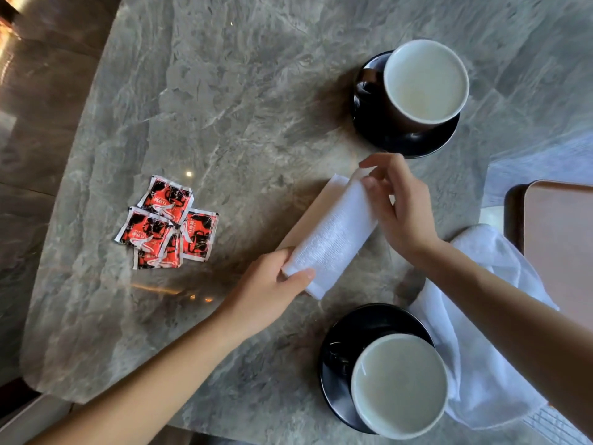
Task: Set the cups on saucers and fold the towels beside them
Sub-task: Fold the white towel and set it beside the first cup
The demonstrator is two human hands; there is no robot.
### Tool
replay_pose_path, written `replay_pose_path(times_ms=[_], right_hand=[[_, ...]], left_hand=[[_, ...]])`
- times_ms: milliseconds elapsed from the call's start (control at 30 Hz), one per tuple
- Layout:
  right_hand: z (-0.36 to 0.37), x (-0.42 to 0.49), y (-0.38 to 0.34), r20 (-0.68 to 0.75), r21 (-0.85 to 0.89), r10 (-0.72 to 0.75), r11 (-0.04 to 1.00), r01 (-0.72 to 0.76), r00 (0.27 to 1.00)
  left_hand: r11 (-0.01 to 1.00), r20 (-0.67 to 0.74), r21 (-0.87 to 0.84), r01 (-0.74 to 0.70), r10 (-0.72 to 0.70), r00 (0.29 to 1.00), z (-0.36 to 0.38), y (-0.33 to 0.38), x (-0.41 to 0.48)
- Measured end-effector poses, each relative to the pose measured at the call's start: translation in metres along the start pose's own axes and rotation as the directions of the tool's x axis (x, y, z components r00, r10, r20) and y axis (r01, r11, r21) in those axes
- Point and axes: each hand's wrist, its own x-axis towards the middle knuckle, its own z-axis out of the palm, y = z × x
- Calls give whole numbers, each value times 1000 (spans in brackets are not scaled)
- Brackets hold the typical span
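I am watching both cups sitting on saucers already: the far cup (425, 81) on its black saucer (417, 139), and the near cup (399, 385) sitting off-centre towards the right rim of the near saucer (340, 348). By my reading that half of the job is done, and the towels are what is being worked on.

The folded towel (333, 239) is lying on the tabletop (224, 107) between the two saucers as a narrow white strip. Its long axis is running diagonally, from near-left to far-right, with the far end pointing at the far saucer and the near end aiming at the left forearm.

The left hand (272, 293) is pinching the near end between thumb and fingers. The right hand (398, 207) is touching the far end with its thumb, fingers curving along the right edge; I cannot tell whether it is actually gripping.

I am judging this fold as nearly finished, needing only squaring and placing beside a cup. The second towel (475, 348) is lying crumpled and unfolded just right of the near saucer, under the right forearm, so that one is left to do.
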Motion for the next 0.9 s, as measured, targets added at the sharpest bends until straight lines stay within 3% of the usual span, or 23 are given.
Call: replay_pose_path(times_ms=[100, 267, 400, 500, 567, 633, 700, 767, 833, 900], right_hand=[[4, 3, -1, 9, -52, 16, 999, -15, 1000], [10, 8, -4, 10, -101, 32, 994, -31, 999], [11, 9, -7, 40, -215, 6, 977, 2, 999], [12, 12, -11, 28, -292, -3, 956, 11, 1000], [13, 14, -14, 16, -329, -9, 944, 14, 1000], [14, 16, -16, 14, -349, -4, 937, 8, 1000], [15, 17, -17, 26, -352, 7, 936, 2, 1000], [16, 18, -18, 42, -357, 10, 934, 5, 999], [18, 20, -19, 51, -369, 28, 929, -7, 998], [18, 22, -19, 53, -371, 45, 928, -23, 998]], left_hand=[[984, 46, -158, 84, -78, 996, -2, 1, 4], [980, 17, -180, 80, -78, 997, -14, 4, 5], [995, -46, -71, 75, -79, 996, -16, -4, 5], [983, -103, 160, 90, -75, 992, -17, -8, 6], [924, -176, 373, 87, -21, 984, -20, -9, 6], [801, -243, 598, 32, 143, 959, -24, -8, 5], [695, -283, 719, 3, 289, 915, -26, -4, 5], [634, -311, 772, 40, 323, 894, -22, -3, 5], [571, -253, 821, -28, 407, 878, -14, 0, 4], [478, -92, 858, -185, 499, 862, -3, 3, 4]])
